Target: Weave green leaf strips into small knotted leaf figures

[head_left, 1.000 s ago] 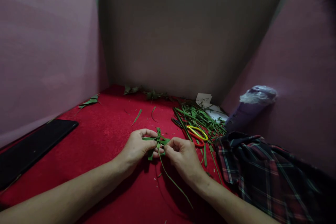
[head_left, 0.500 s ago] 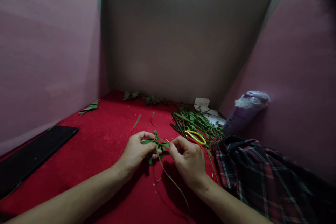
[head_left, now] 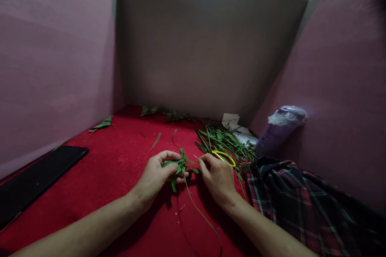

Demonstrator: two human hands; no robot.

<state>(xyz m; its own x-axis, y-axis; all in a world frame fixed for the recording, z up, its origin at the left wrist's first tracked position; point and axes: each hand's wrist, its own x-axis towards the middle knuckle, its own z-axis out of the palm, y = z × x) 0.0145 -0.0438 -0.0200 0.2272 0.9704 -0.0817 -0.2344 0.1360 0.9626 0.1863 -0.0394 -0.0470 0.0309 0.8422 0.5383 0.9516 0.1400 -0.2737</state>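
Between the thumb and fingers of my left hand (head_left: 158, 172) is a small knotted bundle of green leaf blades (head_left: 182, 162). Leaf ends stick out on its sides, and one long thin strand trails down towards the front of the red cloth. A short way to the right, my right hand (head_left: 218, 176) pinches a thin pale stick (head_left: 196, 156), its tip pointing at the bundle with a small gap between. The fingers of the right hand are closed around the stick's other end, so that part is hidden.
A heap of cut green stems (head_left: 226, 140) lies behind my right hand with yellow-handled scissors (head_left: 223, 157). Further right are a plaid cloth (head_left: 289, 196) and a purple plastic-wrapped object (head_left: 280, 126). A black flat slab (head_left: 42, 176) lies left. Loose leaves (head_left: 173, 115) line the back.
My right hand has drawn slightly right, away from the leaf bundle, and the pale stick's tip now shows apart from it. The bundle in my left hand has shifted a little right.
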